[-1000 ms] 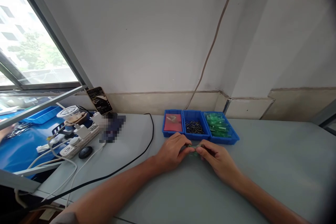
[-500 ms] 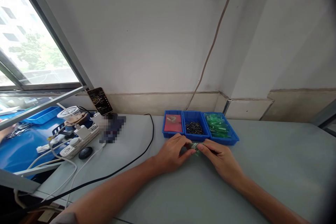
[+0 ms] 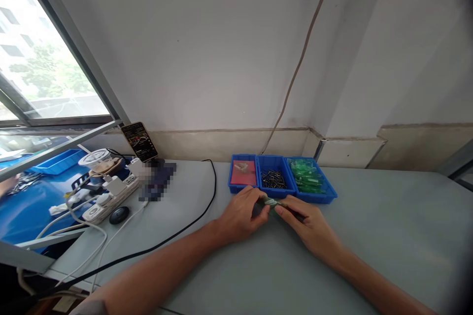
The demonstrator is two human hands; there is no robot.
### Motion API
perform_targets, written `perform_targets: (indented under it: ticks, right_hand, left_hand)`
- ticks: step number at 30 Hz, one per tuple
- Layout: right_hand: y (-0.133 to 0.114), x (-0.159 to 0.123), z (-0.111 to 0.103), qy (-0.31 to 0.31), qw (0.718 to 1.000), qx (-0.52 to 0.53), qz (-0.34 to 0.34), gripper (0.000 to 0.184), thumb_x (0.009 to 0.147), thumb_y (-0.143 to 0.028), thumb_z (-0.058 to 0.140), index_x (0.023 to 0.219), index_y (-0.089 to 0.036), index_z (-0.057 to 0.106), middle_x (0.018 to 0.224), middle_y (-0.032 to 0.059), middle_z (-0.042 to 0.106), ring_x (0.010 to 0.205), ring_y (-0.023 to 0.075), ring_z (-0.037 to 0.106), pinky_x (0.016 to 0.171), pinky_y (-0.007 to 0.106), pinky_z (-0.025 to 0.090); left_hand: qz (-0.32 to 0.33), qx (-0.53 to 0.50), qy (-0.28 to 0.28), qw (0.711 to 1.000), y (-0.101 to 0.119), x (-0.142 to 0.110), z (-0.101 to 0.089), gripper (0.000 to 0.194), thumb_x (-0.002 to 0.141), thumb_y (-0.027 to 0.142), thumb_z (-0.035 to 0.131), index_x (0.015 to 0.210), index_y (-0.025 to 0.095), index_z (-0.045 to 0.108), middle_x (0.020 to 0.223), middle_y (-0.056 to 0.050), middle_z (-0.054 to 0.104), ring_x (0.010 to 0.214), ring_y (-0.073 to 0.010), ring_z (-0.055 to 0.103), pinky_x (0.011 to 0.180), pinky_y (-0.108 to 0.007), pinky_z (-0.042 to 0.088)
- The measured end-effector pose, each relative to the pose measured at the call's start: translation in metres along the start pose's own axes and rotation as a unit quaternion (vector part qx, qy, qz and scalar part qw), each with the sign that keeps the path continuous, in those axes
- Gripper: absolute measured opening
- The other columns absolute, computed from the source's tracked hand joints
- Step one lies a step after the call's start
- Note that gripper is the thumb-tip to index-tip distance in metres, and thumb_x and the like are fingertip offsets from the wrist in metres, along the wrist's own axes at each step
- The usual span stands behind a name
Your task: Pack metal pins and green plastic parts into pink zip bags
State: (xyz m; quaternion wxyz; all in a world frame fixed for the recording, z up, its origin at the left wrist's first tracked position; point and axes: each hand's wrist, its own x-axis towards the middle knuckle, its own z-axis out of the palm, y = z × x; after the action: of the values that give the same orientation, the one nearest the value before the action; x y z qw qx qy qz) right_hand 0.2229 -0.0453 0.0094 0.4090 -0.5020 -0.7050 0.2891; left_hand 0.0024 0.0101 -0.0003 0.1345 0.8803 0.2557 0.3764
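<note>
Left thumb (image 3: 263, 216) farther left over tabletop (image 3: 258, 275)

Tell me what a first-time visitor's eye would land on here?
Probably the row of blue trays by the wall, holding a red sheet, dark metal pieces and, rightmost, bright green pieces. Just in front, the left hand and right hand hold a small greenish item between their fingertips. Off to the left, a phone stands tilted behind a cluttered power strip.
</note>
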Motion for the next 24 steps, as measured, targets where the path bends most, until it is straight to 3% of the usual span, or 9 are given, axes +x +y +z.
perform_targets:
  ticks: [11, 19, 24]
  right_hand:
    - [0.0008, -0.0007, -0.0008, -0.003, 1.000, 0.001, -0.015, 0.035, 0.108, -0.047, 0.056, 0.090, -0.025, 0.077, 0.082, 0.0029, 0.066, 0.078, 0.0220, 0.061, 0.071, 0.034, 0.048]
    - [0.0000, -0.0007, 0.0024, 0.008, 1.000, -0.026, -0.007, 0.029, 0.106, -0.048, 0.057, 0.102, -0.028, 0.077, 0.088, 0.0034, 0.071, 0.079, 0.0230, 0.063, 0.068, 0.033, 0.048]
    - [-0.0020, -0.0021, 0.0015, 0.029, 0.999, -0.038, 0.015, 0.025, 0.104, -0.050, 0.061, 0.107, -0.029, 0.074, 0.083, 0.0012, 0.070, 0.074, 0.0219, 0.062, 0.064, 0.031, 0.048]
  left_hand:
    - [-0.002, -0.022, -0.006, 1.000, 0.0019, -0.0001, -0.0024, 0.019, 0.110, 0.035, 0.054, 0.112, 0.018, 0.061, 0.102, -0.007, 0.072, 0.093, -0.0224, 0.062, 0.087, -0.035, 0.051]
    - [-0.014, -0.020, 0.001, 1.000, 0.0020, -0.0007, -0.0014, 0.020, 0.112, 0.035, 0.051, 0.110, 0.018, 0.061, 0.099, -0.007, 0.071, 0.091, -0.0223, 0.062, 0.085, -0.035, 0.051]
    - [0.015, -0.009, -0.002, 1.000, 0.0003, -0.0019, 0.0009, 0.026, 0.114, 0.039, 0.046, 0.111, 0.017, 0.060, 0.100, -0.008, 0.071, 0.092, -0.0225, 0.061, 0.085, -0.035, 0.052]
